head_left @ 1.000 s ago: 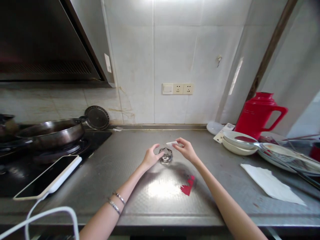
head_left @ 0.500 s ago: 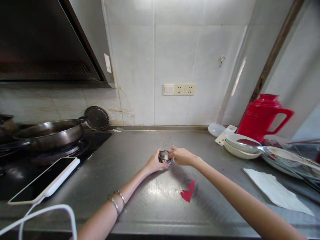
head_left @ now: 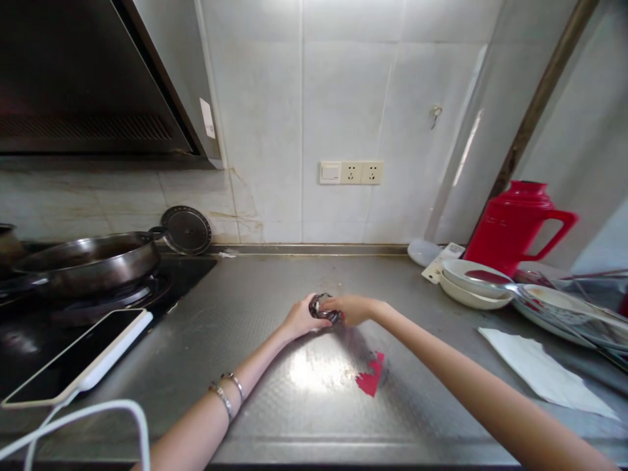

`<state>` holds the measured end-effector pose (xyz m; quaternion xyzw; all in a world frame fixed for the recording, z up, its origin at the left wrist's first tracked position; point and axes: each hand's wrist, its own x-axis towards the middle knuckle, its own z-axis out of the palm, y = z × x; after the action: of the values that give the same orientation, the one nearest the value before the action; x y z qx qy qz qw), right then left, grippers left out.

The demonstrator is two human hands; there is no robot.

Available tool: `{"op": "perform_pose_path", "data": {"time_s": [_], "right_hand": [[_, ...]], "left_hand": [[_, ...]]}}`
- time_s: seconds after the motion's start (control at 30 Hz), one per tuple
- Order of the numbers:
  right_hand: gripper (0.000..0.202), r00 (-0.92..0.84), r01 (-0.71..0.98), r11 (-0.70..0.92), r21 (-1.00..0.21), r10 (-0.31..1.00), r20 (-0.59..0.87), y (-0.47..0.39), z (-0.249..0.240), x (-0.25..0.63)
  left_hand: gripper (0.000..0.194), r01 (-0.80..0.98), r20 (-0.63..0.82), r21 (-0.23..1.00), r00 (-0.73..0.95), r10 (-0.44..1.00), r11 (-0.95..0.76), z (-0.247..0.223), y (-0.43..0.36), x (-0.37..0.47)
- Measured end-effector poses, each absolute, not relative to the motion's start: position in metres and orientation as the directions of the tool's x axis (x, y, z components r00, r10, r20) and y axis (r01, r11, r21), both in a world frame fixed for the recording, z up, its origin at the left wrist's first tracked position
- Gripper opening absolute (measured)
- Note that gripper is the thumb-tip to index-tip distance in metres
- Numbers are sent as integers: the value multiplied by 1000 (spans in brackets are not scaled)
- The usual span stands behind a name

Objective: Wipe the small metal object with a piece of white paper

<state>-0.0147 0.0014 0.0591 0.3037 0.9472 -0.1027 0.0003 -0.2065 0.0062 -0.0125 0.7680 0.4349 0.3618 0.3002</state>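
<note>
A small dark, shiny round object, like a little glass dish (head_left: 318,309), is at the middle of the metal counter (head_left: 275,275). My left hand (head_left: 299,318) is wrapped round its left side, thumb at the front. The fingers of my right hand (head_left: 352,309) reach over its right side and into its opening, hiding much of it. Something pale shows inside, too small to name. What the right fingertips hold, if anything, is hidden. A torn red patch (head_left: 370,376) lies on the counter in front of my right hand.
A pan (head_left: 93,265) sits on the stove at left, with a phone (head_left: 73,356) and white cable (head_left: 118,407) before it. On the right are a red jug (head_left: 510,229), stacked bowls (head_left: 475,297), dishes (head_left: 564,311) and a white napkin (head_left: 544,373).
My right fingers have moved left, further over the opening of the dark object, which now looks tilted. My left hand keeps its hold. The camera view has shifted slightly.
</note>
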Motion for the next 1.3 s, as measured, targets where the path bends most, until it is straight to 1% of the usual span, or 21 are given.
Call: {"op": "perform_pose_path", "data": {"time_s": [0.07,0.13,0.23,0.3,0.37,0.43,0.5,0.57,0.67,0.77,0.83,0.9,0.97,1.03,1.1,1.23,1.3], "right_hand": [[60,-784,621,771,-142,610,-114,0,63,-20],[56,-730,681,730,-65,667,-150,-3,66,-26],[46,-655,747,664,35,744,-131,-7,68,-33],[40,-614,783,620,51,783,-103,-9,67,-35],[35,-572,817,577,22,814,-104,-10,66,-37],[32,-565,824,565,-38,813,-141,-10,65,-38],[26,-596,803,586,-105,786,-164,-11,65,-39],[21,-637,770,618,-157,755,-153,-10,66,-39],[19,-699,713,676,-187,706,-113,-11,64,-38],[32,-728,679,707,-198,683,-60,-13,59,-34],[47,-690,716,674,-181,723,-33,-16,54,-30],[55,-621,779,615,-122,784,-12,-20,49,-25],[51,-550,833,550,-58,835,21,-24,45,-23],[43,-512,857,514,-45,857,58,-26,41,-23],[36,-513,850,518,-92,855,80,-26,37,-25],[23,-584,773,597,-217,802,126,-26,33,-29],[20,-585,746,597,-297,799,137,-29,33,-34]], "left_hand": [[73,420,309,786,369,877,-454,-12,6,-206],[71,402,311,796,370,875,-453,-12,5,-206],[70,412,300,796,366,881,-442,-13,5,-207],[71,427,299,788,364,882,-443,-13,5,-207],[71,436,299,782,365,882,-446,-13,5,-208],[74,442,297,779,365,882,-445,-13,6,-208],[76,451,290,778,361,887,-438,-13,6,-208],[77,459,283,776,359,889,-432,-12,5,-208],[74,459,295,770,361,885,-444,-10,4,-208],[67,448,313,764,371,874,-464,-8,2,-207],[67,458,312,759,369,876,-463,-8,2,-207],[71,480,308,750,356,882,-455,-9,3,-207],[74,494,308,742,347,886,-452,-10,4,-207],[74,500,309,741,340,888,-449,-12,4,-207],[74,495,313,741,342,886,-454,-13,5,-207],[69,481,323,741,355,877,-468,-15,6,-206],[67,479,316,746,358,879,-463,-16,7,-206]]}}
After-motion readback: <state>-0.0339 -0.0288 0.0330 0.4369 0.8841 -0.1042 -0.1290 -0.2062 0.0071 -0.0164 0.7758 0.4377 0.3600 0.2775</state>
